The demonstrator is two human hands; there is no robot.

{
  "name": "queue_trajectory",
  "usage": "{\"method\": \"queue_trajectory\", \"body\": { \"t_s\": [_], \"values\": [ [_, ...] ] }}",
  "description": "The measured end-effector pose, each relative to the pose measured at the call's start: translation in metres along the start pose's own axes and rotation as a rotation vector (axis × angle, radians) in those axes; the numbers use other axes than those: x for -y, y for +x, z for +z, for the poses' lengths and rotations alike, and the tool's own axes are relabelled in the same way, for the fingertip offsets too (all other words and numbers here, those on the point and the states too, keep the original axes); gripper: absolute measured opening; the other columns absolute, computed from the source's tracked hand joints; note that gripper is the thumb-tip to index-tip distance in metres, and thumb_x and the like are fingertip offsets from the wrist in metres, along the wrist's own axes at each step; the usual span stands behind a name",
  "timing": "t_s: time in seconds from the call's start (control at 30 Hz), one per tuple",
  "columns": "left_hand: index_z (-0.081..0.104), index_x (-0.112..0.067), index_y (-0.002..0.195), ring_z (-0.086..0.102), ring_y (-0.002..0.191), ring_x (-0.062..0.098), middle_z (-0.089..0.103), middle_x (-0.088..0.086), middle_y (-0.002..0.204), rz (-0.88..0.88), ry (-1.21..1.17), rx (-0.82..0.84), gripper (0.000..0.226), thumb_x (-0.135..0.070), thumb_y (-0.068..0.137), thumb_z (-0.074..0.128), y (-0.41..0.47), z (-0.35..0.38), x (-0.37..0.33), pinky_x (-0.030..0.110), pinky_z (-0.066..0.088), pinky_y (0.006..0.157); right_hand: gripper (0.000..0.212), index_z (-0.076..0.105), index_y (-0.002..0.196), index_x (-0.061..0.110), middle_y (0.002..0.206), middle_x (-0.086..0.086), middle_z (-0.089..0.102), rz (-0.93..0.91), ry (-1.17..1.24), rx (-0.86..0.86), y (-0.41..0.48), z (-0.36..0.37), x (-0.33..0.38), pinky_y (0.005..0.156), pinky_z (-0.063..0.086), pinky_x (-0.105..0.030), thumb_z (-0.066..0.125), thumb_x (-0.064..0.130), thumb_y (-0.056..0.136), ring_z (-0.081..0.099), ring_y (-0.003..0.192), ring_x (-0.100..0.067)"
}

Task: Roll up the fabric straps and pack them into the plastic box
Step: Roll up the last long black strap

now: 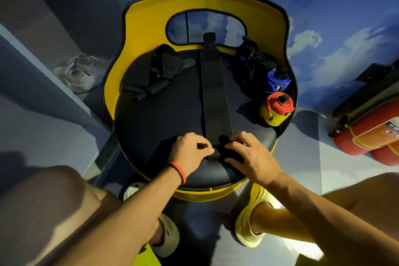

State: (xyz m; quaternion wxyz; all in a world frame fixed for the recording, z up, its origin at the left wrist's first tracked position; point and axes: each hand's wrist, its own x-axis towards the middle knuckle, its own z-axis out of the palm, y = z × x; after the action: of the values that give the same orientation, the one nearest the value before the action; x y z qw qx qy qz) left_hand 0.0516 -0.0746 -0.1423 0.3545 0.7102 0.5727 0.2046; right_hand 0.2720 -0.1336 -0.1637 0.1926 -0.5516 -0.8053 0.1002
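1. black strap (216, 93): lies flat on the chair seat (164, 119), running straight away from the hands to the backrest. its near end is a small roll between both hands.
2. l hand (190, 151): fingers curled, pinching the roll's left end.
3. r hand (248, 153): fingers curled over the roll's right part, gripping it.
4. beyond r hand, at seat's right edge: red roll (278, 104), blue roll (278, 81) behind it, black bundle (257, 60) further back.
5. beyond l hand: loose black pile (151, 71).
6. far left of l hand, off the chair: clear box (79, 73), blurry.
7. far right of r hand: red extinguisher (367, 136).
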Motion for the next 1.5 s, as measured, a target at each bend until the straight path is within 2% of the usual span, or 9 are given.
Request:
{"method": "queue_trajectory", "body": {
  "t_s": [0.23, 0.5, 0.63, 0.8, 0.93, 1.07, 1.27, 1.4, 1.5],
  "values": [
    [0.072, -0.022, 0.104, 0.063, 0.091, 0.007, 0.061, -0.014, 0.111, 0.414, 0.15, -0.043, 0.024, -0.037, 0.086, 0.076, -0.01, 0.002, 0.008, 0.025, 0.055, 0.077, 0.047, 0.072, 0.123, 0.017, 0.115, 0.001, 0.057, 0.039, 0.025, 0.027, 0.017, -0.004, -0.013, 0.086, 0.052, -0.037, 0.051, 0.053, 0.1, 0.056, 0.102, -0.021],
    [0.078, -0.025, 0.107, 0.068, 0.084, 0.005, 0.069, -0.012, 0.1, 0.075, -0.121, 0.052, 0.021, -0.026, 0.086, 0.077, 0.023, 0.001, 0.012, 0.027, 0.057, 0.081, 0.034, 0.06, 0.107, 0.022, 0.094, 0.002, 0.052, 0.149, -0.067, -0.069, 0.031, -0.003, -0.011, 0.069, 0.047, -0.041, 0.045, 0.052, 0.102, 0.047, 0.083, -0.021],
    [0.079, -0.024, 0.104, 0.069, 0.09, -0.001, 0.076, -0.012, 0.096, -0.06, -0.173, 0.113, 0.019, -0.025, 0.086, 0.078, 0.032, -0.003, 0.005, 0.015, 0.054, 0.079, 0.027, 0.066, 0.106, 0.016, 0.1, -0.003, 0.058, 0.028, -0.085, -0.084, 0.039, -0.007, -0.013, 0.072, 0.048, -0.043, 0.051, 0.038, 0.103, 0.053, 0.084, -0.025],
    [0.078, -0.022, 0.09, 0.073, 0.073, 0.008, 0.077, -0.003, 0.078, -0.183, -0.193, 0.115, 0.007, -0.028, 0.087, 0.077, 0.036, -0.002, -0.002, 0.03, 0.062, 0.077, 0.045, 0.061, 0.125, 0.017, 0.113, -0.003, 0.06, 0.035, 0.008, 0.069, 0.034, -0.006, -0.018, 0.084, 0.053, -0.041, 0.075, 0.037, 0.088, 0.057, 0.098, -0.025],
    [0.064, -0.015, 0.085, 0.073, 0.063, 0.015, 0.074, 0.002, 0.066, -0.227, -0.215, 0.109, 0.021, -0.031, 0.086, 0.077, 0.029, -0.005, -0.008, 0.034, 0.062, 0.067, 0.047, 0.063, 0.128, 0.019, 0.121, -0.001, 0.055, 0.084, 0.065, 0.044, 0.029, -0.003, -0.015, 0.091, 0.051, -0.035, 0.077, 0.038, 0.087, 0.054, 0.107, -0.022],
    [0.061, -0.021, 0.067, 0.063, 0.066, 0.009, 0.064, -0.008, 0.076, -0.069, 0.106, -0.055, 0.03, -0.04, 0.084, 0.076, 0.022, -0.003, -0.009, 0.026, 0.051, 0.062, 0.052, 0.065, 0.133, 0.019, 0.121, 0.002, 0.057, 0.096, 0.092, 0.135, 0.029, -0.011, -0.017, 0.093, 0.048, -0.032, 0.062, 0.053, 0.094, 0.052, 0.107, -0.018],
    [0.064, -0.024, 0.077, 0.062, 0.064, 0.004, 0.066, -0.008, 0.067, 0.025, -0.03, 0.029, 0.023, -0.043, 0.085, 0.074, 0.012, -0.005, -0.008, 0.024, 0.047, 0.057, 0.054, 0.065, 0.133, 0.022, 0.106, 0.004, 0.047, 0.19, 0.214, 0.2, 0.031, -0.011, -0.015, 0.091, 0.048, -0.033, 0.052, 0.06, 0.096, 0.05, 0.1, -0.012],
    [0.072, -0.025, 0.089, 0.066, 0.074, 0.003, 0.067, -0.008, 0.086, -0.039, -0.094, 0.074, 0.024, -0.033, 0.072, 0.086, 0.013, -0.008, -0.005, 0.021, 0.053, 0.067, 0.033, 0.055, 0.11, 0.033, 0.098, 0.004, 0.055, 0.249, 0.289, 0.085, 0.035, -0.011, -0.014, 0.078, 0.049, -0.037, 0.056, 0.061, 0.094, 0.054, 0.09, -0.015],
    [0.075, -0.02, 0.088, 0.064, 0.067, 0.001, 0.068, -0.007, 0.078, -0.096, -0.151, 0.039, 0.017, -0.029, 0.078, 0.084, 0.016, -0.008, -0.008, 0.013, 0.047, 0.06, 0.039, 0.056, 0.1, 0.031, 0.091, 0.006, 0.054, 0.28, 0.273, 0.031, 0.039, -0.009, -0.012, 0.073, 0.048, -0.036, 0.051, 0.069, 0.09, 0.052, 0.084, -0.013]
  ]
}}
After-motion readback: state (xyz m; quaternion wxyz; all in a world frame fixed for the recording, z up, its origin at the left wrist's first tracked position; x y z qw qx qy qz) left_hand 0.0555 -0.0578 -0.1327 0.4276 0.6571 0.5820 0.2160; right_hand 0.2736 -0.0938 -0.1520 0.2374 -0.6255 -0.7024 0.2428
